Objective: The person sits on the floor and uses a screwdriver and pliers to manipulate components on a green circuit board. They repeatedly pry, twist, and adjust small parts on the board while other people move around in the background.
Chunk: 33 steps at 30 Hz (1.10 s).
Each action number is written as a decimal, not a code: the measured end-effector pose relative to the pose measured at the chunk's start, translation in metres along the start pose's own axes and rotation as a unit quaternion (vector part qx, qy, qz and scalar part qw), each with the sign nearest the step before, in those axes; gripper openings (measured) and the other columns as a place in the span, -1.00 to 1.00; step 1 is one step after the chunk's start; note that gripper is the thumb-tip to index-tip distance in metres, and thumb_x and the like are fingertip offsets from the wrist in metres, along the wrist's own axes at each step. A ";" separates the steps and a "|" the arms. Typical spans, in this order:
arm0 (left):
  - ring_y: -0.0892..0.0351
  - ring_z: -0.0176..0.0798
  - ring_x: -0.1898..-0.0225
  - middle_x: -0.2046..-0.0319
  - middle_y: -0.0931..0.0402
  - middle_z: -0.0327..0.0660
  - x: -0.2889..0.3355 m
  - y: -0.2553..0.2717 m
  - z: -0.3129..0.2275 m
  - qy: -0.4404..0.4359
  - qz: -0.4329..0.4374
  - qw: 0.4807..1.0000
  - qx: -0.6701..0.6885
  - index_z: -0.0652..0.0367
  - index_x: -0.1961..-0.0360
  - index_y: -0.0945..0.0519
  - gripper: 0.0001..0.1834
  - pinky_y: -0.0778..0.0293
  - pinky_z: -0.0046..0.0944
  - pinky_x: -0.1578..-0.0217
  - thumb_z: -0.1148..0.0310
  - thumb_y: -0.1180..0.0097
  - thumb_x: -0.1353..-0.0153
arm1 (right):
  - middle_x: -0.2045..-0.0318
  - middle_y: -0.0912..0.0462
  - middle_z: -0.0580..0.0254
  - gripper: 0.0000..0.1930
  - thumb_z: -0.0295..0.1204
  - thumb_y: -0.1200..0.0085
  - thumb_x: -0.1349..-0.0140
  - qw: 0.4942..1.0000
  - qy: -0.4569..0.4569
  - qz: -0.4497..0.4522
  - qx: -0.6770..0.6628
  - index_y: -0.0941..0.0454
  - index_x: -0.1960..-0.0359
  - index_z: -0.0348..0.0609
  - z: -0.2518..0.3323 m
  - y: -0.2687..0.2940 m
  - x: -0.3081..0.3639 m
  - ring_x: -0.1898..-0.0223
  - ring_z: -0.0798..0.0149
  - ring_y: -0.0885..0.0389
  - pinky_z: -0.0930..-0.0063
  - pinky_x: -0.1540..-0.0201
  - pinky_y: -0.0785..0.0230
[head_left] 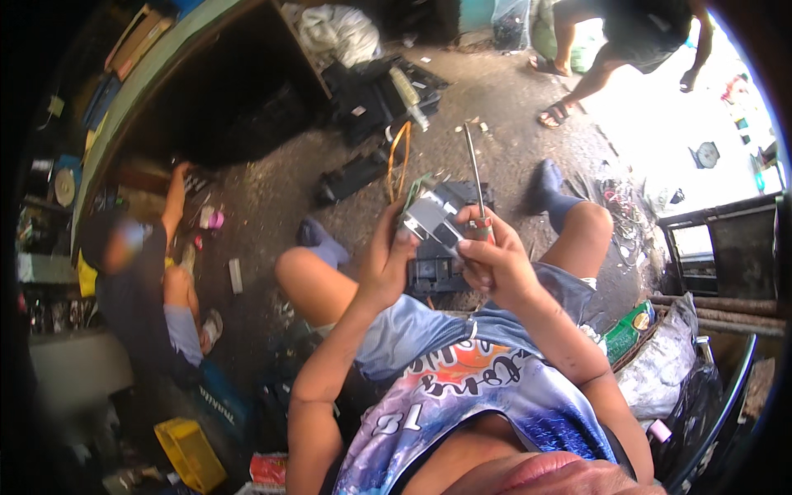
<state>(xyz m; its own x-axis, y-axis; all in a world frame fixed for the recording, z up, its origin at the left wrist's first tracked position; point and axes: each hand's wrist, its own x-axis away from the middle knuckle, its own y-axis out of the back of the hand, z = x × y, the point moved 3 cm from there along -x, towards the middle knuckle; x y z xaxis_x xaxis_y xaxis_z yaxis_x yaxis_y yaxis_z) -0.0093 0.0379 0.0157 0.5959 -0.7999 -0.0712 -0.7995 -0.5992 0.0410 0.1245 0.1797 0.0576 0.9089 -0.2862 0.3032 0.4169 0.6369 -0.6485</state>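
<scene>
Littered, stained workshop floor (264, 190): at far left a co-worker (136, 305) in a dark top sits low, one arm stretched toward a dark recess, yellow crate (190, 455) below. Mid-view, between the seated person's knees, left hand (388, 262) closes round one side of a grey boxy metal part (432, 216), held up over a black casing (433, 279), while right hand (505, 257) grips a screwdriver (474, 169), shaft pointing away, thumb by the part's bright edge. Farther right, a pale sack (660, 375) slumps beside a green packet (629, 332).
</scene>
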 end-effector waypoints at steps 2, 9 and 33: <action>-0.52 -0.25 -0.07 -0.04 -0.50 -0.10 0.008 -0.024 0.016 0.038 -0.057 0.984 0.165 0.20 -0.31 -0.34 -0.47 -0.48 -0.21 -0.06 0.02 0.30 -0.60 | 0.51 -0.54 0.38 -0.73 -0.54 -0.21 -0.29 0.994 0.035 -0.030 0.095 -0.41 0.06 -0.13 -0.027 -0.005 -0.009 0.74 0.60 -0.29 0.67 0.73 -0.08; -0.55 -0.22 -0.05 -0.01 -0.52 -0.09 0.013 -0.037 0.017 -0.038 -0.106 0.991 0.068 0.25 -0.35 -0.31 -0.37 -0.47 -0.22 -0.03 -0.06 0.35 -0.58 | 0.47 -0.55 0.43 -0.74 -0.52 -0.22 -0.28 0.995 0.009 -0.053 0.082 -0.43 0.05 -0.12 -0.030 0.001 -0.009 0.75 0.62 -0.31 0.69 0.73 -0.11; -0.54 -0.31 0.01 -0.02 -0.52 -0.13 0.028 -0.068 0.022 0.035 -0.162 0.942 0.292 0.26 -0.25 -0.37 -0.48 -0.47 -0.30 -0.01 0.05 0.36 -0.62 | 0.38 -0.40 0.51 -0.75 -0.58 -0.25 -0.27 0.978 0.145 -0.034 0.146 -0.36 0.24 -0.10 -0.042 -0.009 -0.001 0.41 0.66 -0.29 0.72 0.43 -0.16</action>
<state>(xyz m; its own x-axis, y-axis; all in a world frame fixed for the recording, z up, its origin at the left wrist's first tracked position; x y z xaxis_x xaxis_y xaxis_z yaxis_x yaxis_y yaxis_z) 0.0601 0.0576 -0.0108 0.8030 -0.5904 0.0814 -0.4679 -0.7090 -0.5276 0.1207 0.1440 0.0333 0.8612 -0.4982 0.1005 0.4943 0.7749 -0.3939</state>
